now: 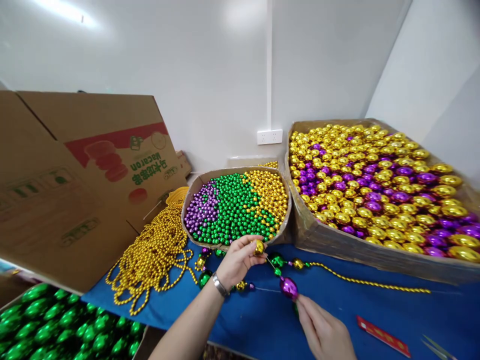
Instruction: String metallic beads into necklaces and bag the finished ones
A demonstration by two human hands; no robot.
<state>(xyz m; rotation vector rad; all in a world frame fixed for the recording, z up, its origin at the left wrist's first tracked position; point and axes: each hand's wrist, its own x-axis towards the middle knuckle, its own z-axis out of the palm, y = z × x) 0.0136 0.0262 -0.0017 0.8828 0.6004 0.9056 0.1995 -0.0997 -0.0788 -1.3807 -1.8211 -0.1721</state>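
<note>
My left hand (240, 261), with a metal bracelet at its wrist, pinches a shiny gold bead (258, 247) above the blue cloth. A thin string runs from there past a small green bead (277, 272) toward a large purple bead (289, 288). My right hand (325, 327) has its fingertips closed at the lower end of that purple bead. Part of another green bead shows behind those fingers. Around my hands lies a strand of mixed beads, including a large green bead (276, 260) and a twisted gold bead length (369, 283). My left forearm hides part of it.
Behind my hands stands a shallow box (289, 212) of small purple, green and gold beads. A larger carton (318, 239) of gold and purple beads is on the right. Left are gold bead strands (153, 250), a cardboard box (93, 200), green beads (67, 325); right, a red packet (383, 336) and scissors (435, 345).
</note>
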